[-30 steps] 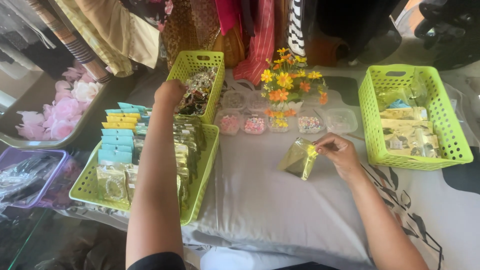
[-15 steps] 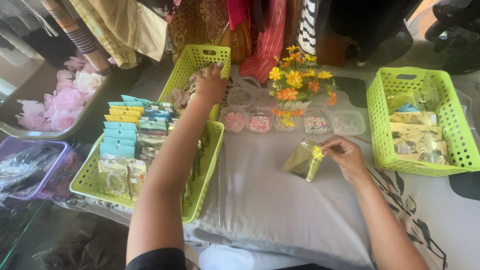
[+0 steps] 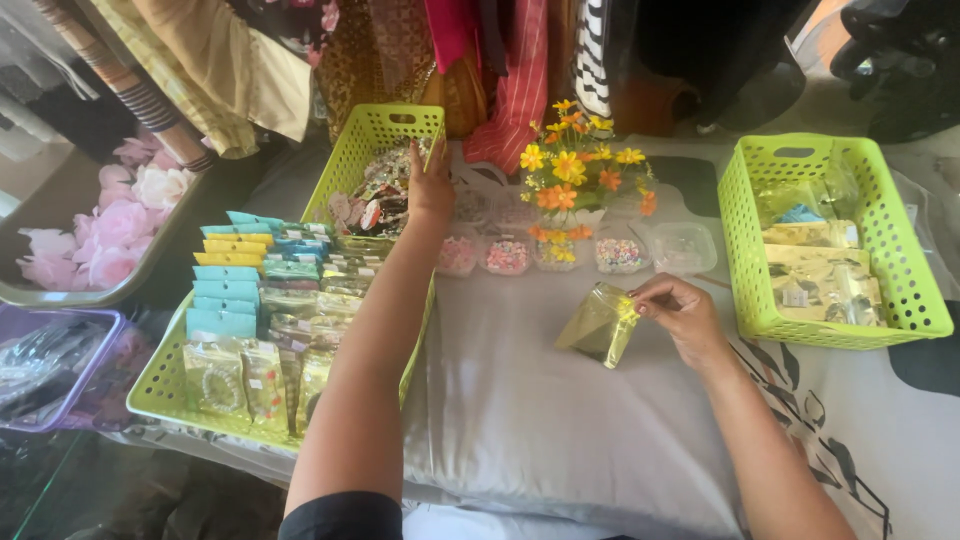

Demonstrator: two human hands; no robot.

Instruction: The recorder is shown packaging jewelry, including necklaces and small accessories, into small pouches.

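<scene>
My right hand (image 3: 682, 316) pinches the top corner of a small yellowish see-through pouch (image 3: 598, 326), which hangs just above the grey cloth (image 3: 540, 420). My left hand (image 3: 432, 186) is stretched far forward, its back facing me. It lies at the right rim of the far green basket (image 3: 352, 150), which is full of small mixed trinkets. The palm side is hidden, so I cannot make out anything in that hand. Just right of it stands a row of small clear tubs of coloured beads (image 3: 506, 256).
A near green basket (image 3: 165, 392) holds rows of small packets under my left arm. Another green basket (image 3: 905, 290) with packets stands at right. Orange and yellow flowers (image 3: 575, 172) rise behind the tubs. Pink fabric flowers (image 3: 110, 225) and a purple tray (image 3: 60, 372) lie far left.
My left hand has moved from the left side of the far basket across to its right rim. My right hand still holds the pouch in about the same place.
</scene>
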